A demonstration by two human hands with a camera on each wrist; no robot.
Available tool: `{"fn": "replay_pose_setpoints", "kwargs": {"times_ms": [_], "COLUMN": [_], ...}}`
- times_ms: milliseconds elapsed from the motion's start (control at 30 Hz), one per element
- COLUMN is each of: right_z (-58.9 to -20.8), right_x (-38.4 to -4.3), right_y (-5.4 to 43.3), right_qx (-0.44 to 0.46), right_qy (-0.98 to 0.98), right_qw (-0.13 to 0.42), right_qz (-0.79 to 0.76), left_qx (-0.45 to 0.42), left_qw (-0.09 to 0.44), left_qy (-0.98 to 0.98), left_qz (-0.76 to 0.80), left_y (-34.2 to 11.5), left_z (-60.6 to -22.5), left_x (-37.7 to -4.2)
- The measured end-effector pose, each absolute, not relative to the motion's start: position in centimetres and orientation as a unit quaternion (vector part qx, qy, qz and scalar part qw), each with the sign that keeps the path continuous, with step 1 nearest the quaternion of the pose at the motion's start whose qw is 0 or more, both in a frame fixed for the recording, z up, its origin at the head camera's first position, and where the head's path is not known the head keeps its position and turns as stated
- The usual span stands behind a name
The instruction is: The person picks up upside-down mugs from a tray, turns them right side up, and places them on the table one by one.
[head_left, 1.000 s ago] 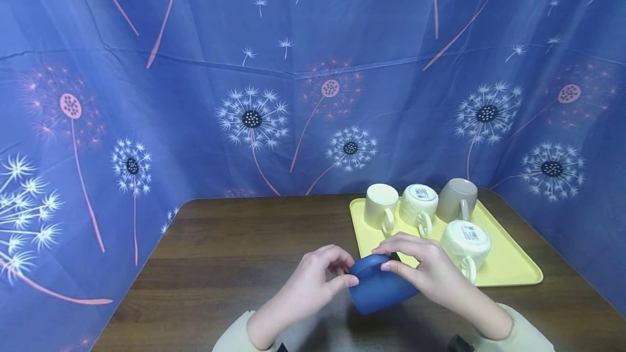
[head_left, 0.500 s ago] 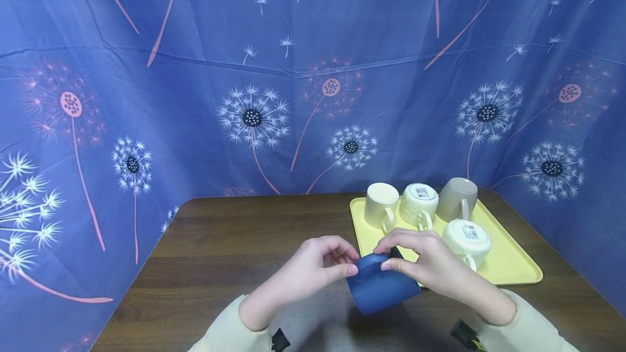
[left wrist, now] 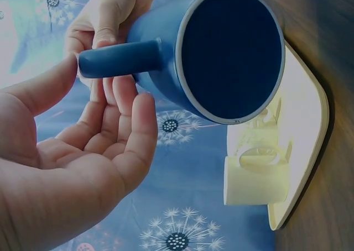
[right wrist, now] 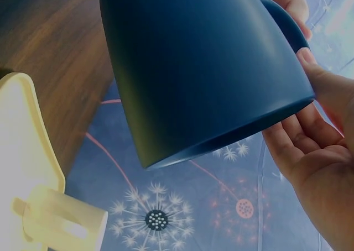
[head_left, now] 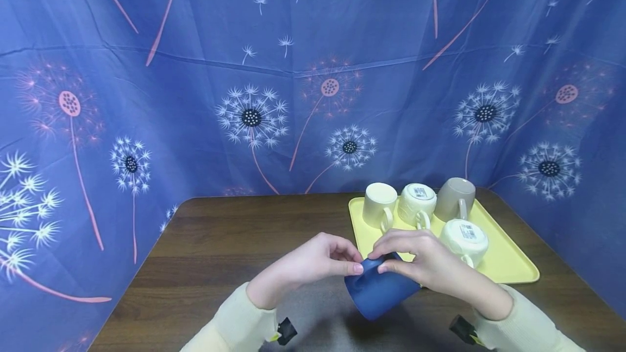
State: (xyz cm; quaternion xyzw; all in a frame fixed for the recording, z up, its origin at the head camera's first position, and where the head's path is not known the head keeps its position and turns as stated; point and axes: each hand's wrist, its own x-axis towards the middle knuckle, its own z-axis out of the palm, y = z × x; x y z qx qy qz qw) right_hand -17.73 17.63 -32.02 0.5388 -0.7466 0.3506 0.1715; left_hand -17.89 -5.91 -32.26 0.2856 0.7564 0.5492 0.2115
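Observation:
Both hands hold a blue mug [head_left: 380, 293] tilted above the front of the table, right of the middle. My left hand [head_left: 318, 258] pinches its handle [left wrist: 119, 60]; in the left wrist view the thumb lies against the handle's outer end, with the fingers beneath. That view also shows a dark round end of the mug with a pale rim. At the other end, my right hand [head_left: 426, 261] grips the edge, thumb on the side wall near the handle. The right wrist view shows the smooth mug wall [right wrist: 204, 68] with this hand's fingers [right wrist: 298, 135] under the lower edge.
A yellow tray [head_left: 513, 265] lies on the right of the brown wooden table [head_left: 225, 238]. On it stand a cream mug [head_left: 379, 205], two white mugs with labelled bases up, one of them [head_left: 464, 238] nearest me, and a grey mug [head_left: 455, 200]. A blue dandelion-print cloth [head_left: 293, 96] hangs behind.
My left hand has shifted slightly up and right at the handle, its forearm swinging more into view. The mug has tilted a little further; the right hand has barely moved.

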Motion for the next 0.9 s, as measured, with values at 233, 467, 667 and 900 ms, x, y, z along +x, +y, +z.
{"fn": "replay_pose_setpoints", "kwargs": {"times_ms": [233,467,667,900], "right_z": [-32.1,-32.2,-32.4,-32.8], "right_x": [-17.7,-17.7,-17.7,-17.8], "right_y": [17.5,17.4,17.2,16.9], "right_qx": [0.532,0.532,0.532,0.544], "right_qy": [-0.759,-0.764,-0.764,-0.756], "right_qw": [0.154,0.154,0.146,0.139], "right_qz": [0.342,0.33,0.334,0.337], "left_qx": [0.301,0.297,0.298,0.297], "left_qw": [0.254,0.273,0.274,0.296], "left_qy": [0.737,0.719,0.716,0.698], "left_qz": [0.549,0.567,0.569,0.58], "left_y": [-5.6,-5.4,-5.4,-5.6], "left_z": [-32.6,-33.1,-33.7,-34.2], "left_x": [-18.3,-18.3,-18.1,-17.9]}}
